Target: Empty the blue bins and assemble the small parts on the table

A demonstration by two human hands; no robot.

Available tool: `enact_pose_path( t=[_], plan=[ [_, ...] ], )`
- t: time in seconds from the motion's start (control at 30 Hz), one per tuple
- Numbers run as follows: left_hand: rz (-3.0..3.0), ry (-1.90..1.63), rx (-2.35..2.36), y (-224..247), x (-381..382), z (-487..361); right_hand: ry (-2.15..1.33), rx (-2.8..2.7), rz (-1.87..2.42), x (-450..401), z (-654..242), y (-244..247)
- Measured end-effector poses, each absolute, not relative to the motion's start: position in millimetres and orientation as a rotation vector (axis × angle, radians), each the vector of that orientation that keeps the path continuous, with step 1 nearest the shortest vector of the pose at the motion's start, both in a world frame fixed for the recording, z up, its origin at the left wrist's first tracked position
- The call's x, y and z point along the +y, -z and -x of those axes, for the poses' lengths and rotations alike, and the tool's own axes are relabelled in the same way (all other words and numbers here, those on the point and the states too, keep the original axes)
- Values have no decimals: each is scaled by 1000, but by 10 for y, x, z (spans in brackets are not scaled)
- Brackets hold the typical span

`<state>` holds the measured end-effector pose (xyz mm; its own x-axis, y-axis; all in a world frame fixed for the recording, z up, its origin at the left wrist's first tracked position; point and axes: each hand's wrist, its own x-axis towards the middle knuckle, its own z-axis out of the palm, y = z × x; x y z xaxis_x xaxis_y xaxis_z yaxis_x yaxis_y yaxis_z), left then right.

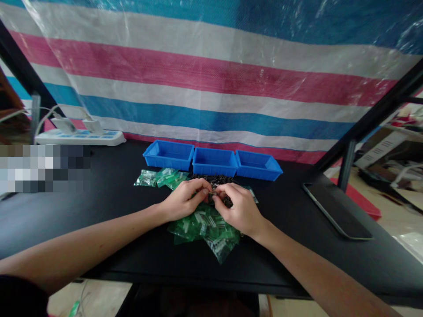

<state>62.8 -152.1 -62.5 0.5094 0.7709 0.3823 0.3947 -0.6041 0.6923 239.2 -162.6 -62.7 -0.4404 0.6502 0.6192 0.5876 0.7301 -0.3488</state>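
My left hand and my right hand meet over the middle of the black table, thumbs and fingertips pinched close together. Between them is a small dark metallic piece, too small to name, which both hands seem to grip. Just behind and below the fingers lies a heap of small dark metal parts. Under my wrists spreads a pile of small green-tinted clear plastic bags with pale slim pieces in them. More green bags lie beyond my left hand, beside a clear packet.
Three blue trays stand in a row behind the heap: left, middle and right. A phone lies at the right. At the back left is a white power strip with plugs. A striped plastic sheet hangs behind the table.
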Motion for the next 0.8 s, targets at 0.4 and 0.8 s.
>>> enact_pose_path(
  t=[0.4,0.8],
  plan=[
    [-2311,-920,922,637,-1522,-630,-99,-2215,876,-1606,-2414,642],
    [-2341,-941,894,646,-1530,-622,-112,-2217,915,-1617,-2407,632]
  ],
)
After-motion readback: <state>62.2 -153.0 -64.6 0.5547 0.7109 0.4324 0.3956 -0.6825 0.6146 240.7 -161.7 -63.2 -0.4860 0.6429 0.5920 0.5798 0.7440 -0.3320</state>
